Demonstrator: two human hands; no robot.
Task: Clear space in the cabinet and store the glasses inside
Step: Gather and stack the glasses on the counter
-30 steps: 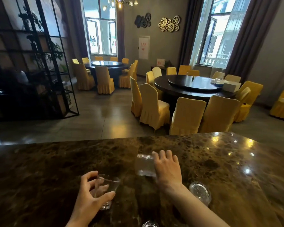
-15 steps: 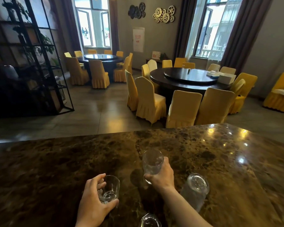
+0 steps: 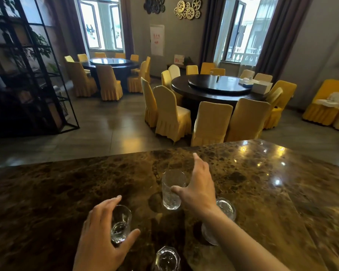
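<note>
Several clear glasses stand on a dark marble counter [image 3: 272,192]. My left hand [image 3: 100,237] curls around a short glass [image 3: 120,224] that rests upright on the counter, fingers on its left and thumb at its base. My right hand [image 3: 199,184] is beside a tall ribbed glass [image 3: 171,190], which stands upright. Only its thumb touches the glass; the fingers stretch forward, spread. Another glass [image 3: 224,209] stands right of my right forearm, partly hidden by it. A further glass [image 3: 166,259] is cut off by the bottom edge. No cabinet is in view.
Beyond the counter's far edge lies a dining room with round dark tables [image 3: 217,89] and yellow-covered chairs [image 3: 170,114]. A black metal shelf frame [image 3: 37,75] stands at the left.
My right hand turned the tall glass upright, set it on the counter and spread its fingers. My left hand's fingers loosened around the short glass. The view tilted up slightly.
</note>
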